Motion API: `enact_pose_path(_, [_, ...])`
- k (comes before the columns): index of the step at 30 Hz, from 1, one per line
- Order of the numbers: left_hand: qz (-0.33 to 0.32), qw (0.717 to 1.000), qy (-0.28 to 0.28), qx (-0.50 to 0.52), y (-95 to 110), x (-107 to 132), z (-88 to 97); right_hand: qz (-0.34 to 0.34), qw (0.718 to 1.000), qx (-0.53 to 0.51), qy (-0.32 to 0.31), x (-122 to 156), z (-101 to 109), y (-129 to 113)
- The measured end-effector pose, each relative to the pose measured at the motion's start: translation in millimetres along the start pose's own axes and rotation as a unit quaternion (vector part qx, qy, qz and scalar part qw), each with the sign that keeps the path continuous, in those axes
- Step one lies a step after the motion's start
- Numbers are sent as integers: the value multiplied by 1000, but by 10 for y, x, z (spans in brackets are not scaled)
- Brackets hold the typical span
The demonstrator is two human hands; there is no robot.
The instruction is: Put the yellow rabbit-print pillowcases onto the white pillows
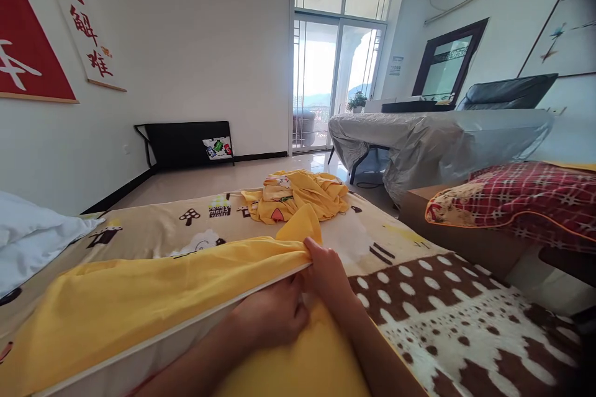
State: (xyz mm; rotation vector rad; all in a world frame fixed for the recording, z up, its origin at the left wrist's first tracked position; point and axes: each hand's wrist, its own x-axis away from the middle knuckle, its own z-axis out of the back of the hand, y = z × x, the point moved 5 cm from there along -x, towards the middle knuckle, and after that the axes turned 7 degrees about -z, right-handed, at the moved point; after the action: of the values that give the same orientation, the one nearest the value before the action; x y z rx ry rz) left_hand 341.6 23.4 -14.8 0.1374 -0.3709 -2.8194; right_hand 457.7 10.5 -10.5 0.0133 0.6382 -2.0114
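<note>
A long yellow pillowcase (139, 298) lies across the bed in front of me, with a white inner pillow edge showing along its open side. My left hand (274, 313) is closed at the opening, its fingers pinching the fabric and white edge. My right hand (328, 273) grips the upper yellow layer at the corner, fingers curled over it. A crumpled yellow printed cloth (295, 195) sits farther away on the bed.
The bed has a beige cartoon-print sheet (186, 223) and a brown dotted blanket (456, 316). A white pillow (28, 236) lies at the left. A red plaid pillow (516, 195) rests at the right. Beyond stand a covered table (433, 136) and a balcony door (335, 80).
</note>
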Motion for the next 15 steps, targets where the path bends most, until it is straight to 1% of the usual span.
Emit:
enact_pose_path(1, [-1, 1000, 3, -1, 0, -2, 5, -11, 1000, -3, -6, -11, -17, 14])
enact_pose_path(4, [3, 1000, 0, -2, -7, -1, 10, -23, 1000, -7, 0, -41, -50, 38])
enact_pose_path(8, [10, 1000, 6, 9, -23, -1, 22, -17, 997, -77, -17, -79, -98, 64])
enact_pose_path(11, [12, 999, 25, 30, -37, -6, 60, -17, 992, -118, -31, -96, -95, 93])
enact_pose_path(15, [-10, 997, 57, 43, -22, -15, 123, -2, 986, -159, -40, -88, -31, 102])
